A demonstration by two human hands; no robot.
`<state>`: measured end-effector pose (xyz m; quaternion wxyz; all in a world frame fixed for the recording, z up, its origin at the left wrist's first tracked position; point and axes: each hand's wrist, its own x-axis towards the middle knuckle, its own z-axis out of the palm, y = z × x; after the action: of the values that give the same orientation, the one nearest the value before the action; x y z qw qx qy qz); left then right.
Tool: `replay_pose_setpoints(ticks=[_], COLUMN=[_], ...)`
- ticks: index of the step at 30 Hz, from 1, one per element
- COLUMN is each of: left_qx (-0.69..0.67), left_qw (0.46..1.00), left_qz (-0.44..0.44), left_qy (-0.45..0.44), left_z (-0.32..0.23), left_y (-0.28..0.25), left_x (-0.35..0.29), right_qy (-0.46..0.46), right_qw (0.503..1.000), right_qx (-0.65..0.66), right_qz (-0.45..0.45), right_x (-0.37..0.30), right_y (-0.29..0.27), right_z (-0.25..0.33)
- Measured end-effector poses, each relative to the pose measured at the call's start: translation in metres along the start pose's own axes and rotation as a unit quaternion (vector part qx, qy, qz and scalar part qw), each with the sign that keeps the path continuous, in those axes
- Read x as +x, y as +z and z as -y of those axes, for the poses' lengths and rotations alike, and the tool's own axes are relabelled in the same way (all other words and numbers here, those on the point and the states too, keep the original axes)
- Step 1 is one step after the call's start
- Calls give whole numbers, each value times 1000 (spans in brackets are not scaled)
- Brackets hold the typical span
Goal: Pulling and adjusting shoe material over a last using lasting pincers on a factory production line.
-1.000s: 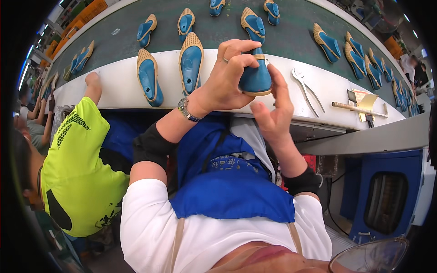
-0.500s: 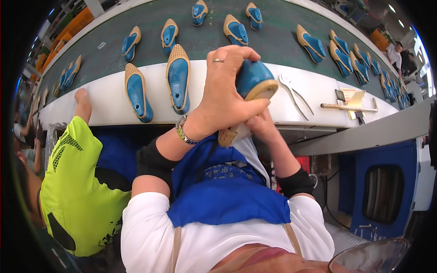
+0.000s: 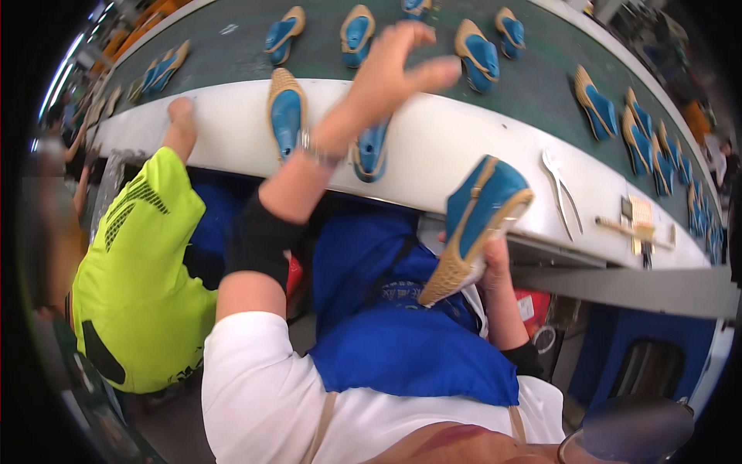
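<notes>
Head cam, R hand [image 3: 495, 260] w/ shoe [image 3: 481, 207], L hand [image 3: 393, 71] spread

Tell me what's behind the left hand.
Behind the left hand lie the green surface and white ledge. Below the hand, a blue shoe shows its heel end; its toe is covered.

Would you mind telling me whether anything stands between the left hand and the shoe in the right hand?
Nothing visible does; the white worktop shows between the left hand and the shoe.
</notes>
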<state>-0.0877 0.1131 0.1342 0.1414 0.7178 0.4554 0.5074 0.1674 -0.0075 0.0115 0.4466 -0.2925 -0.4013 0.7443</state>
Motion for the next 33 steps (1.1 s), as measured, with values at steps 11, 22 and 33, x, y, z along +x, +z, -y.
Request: replay_pose_setpoints(ticks=[11,22,33], left_qx=[420,136,57], left_qw=[835,876,914], left_qz=[-75,-72,80], left_qy=[-348,-458,-393], left_z=[301,396,280], left_y=[-191,-215,18], left_x=[107,74,127], right_qy=[-35,-22,66], right_qw=[999,974,989], right_qx=[21,224,133], right_qz=[0,18,-3], right_x=[56,74,69], right_y=[-79,-92,-90], right_z=[31,28,34])
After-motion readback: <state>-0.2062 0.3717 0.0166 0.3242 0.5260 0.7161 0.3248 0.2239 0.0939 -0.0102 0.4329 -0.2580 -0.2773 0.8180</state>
